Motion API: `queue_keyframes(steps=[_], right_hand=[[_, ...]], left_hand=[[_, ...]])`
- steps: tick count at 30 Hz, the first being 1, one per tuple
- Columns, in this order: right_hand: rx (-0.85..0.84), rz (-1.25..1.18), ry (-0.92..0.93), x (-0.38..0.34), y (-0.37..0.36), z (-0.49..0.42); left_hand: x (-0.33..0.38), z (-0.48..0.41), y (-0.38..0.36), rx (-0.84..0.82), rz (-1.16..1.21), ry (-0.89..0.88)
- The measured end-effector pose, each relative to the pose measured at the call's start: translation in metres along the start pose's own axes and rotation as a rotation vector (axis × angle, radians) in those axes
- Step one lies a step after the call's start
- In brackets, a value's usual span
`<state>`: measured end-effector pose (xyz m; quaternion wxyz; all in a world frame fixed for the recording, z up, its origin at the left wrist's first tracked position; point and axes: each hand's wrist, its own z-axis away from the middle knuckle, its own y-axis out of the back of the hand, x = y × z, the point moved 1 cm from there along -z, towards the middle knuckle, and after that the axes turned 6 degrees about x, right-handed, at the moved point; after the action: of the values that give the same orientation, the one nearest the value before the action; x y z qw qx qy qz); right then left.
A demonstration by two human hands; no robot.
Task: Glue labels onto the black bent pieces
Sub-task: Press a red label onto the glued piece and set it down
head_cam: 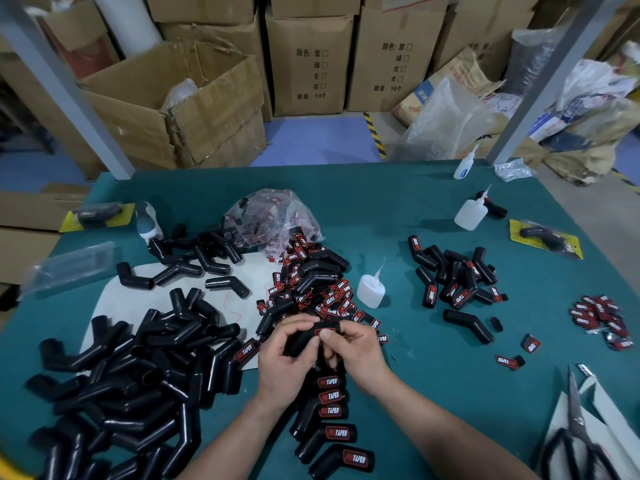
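Note:
My left hand (287, 355) and my right hand (356, 355) together grip one black bent piece (304, 341) above the green table (433, 358). A red and black label (325, 330) lies on the piece, and my right thumb presses on it. A big heap of plain black bent pieces (131, 382) lies at the left. Loose labels (311, 292) are piled just beyond my hands. Labelled pieces (332, 420) lie in a row below my hands. A small glue bottle (371, 289) stands to the right of the label pile.
Another group of labelled pieces (453, 275) and a second glue bottle (471, 213) sit at the right. More labels (599, 320) lie at the far right, scissors (575, 434) at the lower right. A clear bag of labels (273, 220) lies behind. Cardboard boxes (194, 105) stand beyond the table.

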<state>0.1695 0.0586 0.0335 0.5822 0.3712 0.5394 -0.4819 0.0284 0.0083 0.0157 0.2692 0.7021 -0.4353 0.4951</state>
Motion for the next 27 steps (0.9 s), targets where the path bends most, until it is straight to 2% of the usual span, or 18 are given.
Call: queue_keyframes(steps=[13, 20, 27], right_hand=[[0.012, -0.107, -0.028, 0.0018, 0.001, -0.0005], [-0.04, -0.143, -0.079, 0.0022, 0.0025, -0.0019], [-0.018, -0.146, -0.084, 0.0039, 0.0005, -0.0016]], left_hand=[[-0.003, -0.0019, -0.0002, -0.056, -0.039, -0.072], [-0.0033, -0.0006, 0.0009, -0.058, -0.073, -0.079], [-0.0055, 0.0015, 0.0031, -0.091, -0.125, 0.004]])
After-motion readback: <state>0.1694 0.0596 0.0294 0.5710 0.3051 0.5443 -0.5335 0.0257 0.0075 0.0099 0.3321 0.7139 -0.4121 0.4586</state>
